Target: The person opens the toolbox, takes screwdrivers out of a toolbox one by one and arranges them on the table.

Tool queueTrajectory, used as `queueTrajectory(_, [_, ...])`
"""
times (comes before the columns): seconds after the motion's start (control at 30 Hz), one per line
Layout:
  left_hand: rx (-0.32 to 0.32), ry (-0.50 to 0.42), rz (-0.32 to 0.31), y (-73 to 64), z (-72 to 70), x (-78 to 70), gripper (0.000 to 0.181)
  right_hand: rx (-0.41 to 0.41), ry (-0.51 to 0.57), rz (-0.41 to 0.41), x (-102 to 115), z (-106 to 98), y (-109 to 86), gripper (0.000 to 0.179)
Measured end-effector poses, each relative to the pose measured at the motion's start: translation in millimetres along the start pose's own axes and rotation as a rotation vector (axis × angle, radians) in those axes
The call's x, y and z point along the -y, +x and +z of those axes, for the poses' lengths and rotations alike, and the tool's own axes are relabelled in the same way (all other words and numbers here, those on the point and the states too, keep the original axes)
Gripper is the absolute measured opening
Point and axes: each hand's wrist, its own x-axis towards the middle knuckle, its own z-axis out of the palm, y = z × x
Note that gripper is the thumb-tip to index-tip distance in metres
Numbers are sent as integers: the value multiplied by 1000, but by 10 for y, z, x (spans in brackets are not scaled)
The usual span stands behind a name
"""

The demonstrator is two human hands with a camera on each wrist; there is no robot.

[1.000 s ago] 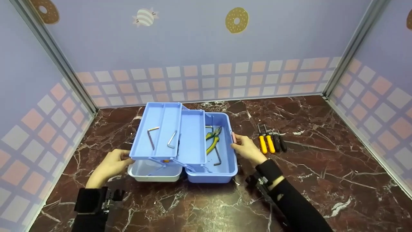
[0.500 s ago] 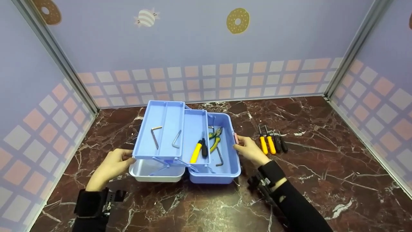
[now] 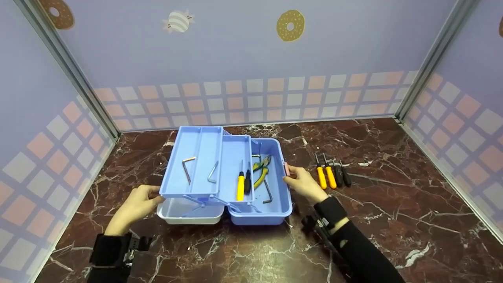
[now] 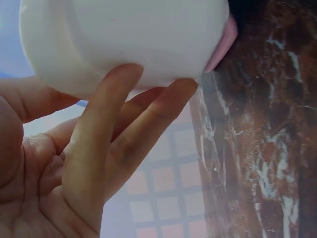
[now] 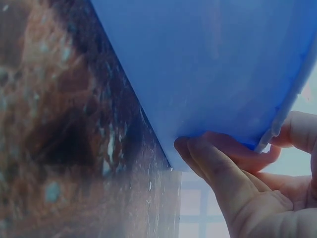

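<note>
In the head view a blue toolbox (image 3: pixel 258 220) stands unfolded, with a stepped upper tray (image 3: pixel 188 141) and middle tray (image 3: pixel 234 147), and a whitish lid (image 3: pixel 190 221) at the left. My left hand (image 3: pixel 135 206) grips the lid's edge beside the upper tray's near left corner; its fingers press the white lid (image 4: pixel 148 44). My right hand (image 3: pixel 306 184) pinches the base's right rim at the pink latch (image 3: pixel 287 169). Two hex keys (image 3: pixel 186 169) lie in the upper tray, a yellow screwdriver (image 3: pixel 240 184) and a black screwdriver (image 3: pixel 247 181) in the middle one. Pliers (image 3: pixel 261 173) lie in the base.
Right of the box, two yellow-handled tools (image 3: pixel 329 176) and two black-handled ones (image 3: pixel 346 177) lie side by side on the dark marbled table (image 3: pixel 393 188). Another hex key (image 3: pixel 268 192) rests in the base near the pliers. Patterned walls (image 3: pixel 235 51) enclose the table.
The yellow and black screwdrivers have slid right from under the upper tray into view in the middle tray, and turned straighter. The trays have rocked slightly. Both hands keep their places.
</note>
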Motion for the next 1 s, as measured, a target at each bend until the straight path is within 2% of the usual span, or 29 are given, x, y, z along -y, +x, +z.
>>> queueTrajectory(0.2, [-6, -9, 34, -21, 38, 90, 30, -1, -30, 11, 14, 21, 1, 54])
queueTrajectory(0.33, [-1, -7, 33, -15, 56, 124, 29, -3, -52, 9, 40, 27, -3, 54])
queueTrajectory(0.53, [2, -5, 8, -13, 110, 181, 27, -14, -90, 5, 64, 34, 0, 52])
queueTrajectory(0.63, [23, -41, -18, -23, 137, 224, 24, -23, -118, -5, 68, 43, 11, 51])
queueTrajectory(0.77, [62, -90, -45, -42, 131, 256, 31, -48, -195, -35, 62, 57, 24, 50])
queueTrajectory(0.83, [34, -91, -72, -57, 101, 227, 39, -58, -226, -43, 59, 63, 24, 51])
queueTrajectory(0.9, [-51, -82, -86, -70, 70, 169, 46, -66, -242, -43, 59, 70, 21, 51])
queueTrajectory(1.0, [-201, -216, -86, -100, 37, 38, 52, -77, -264, -45, 63, 83, 15, 52])
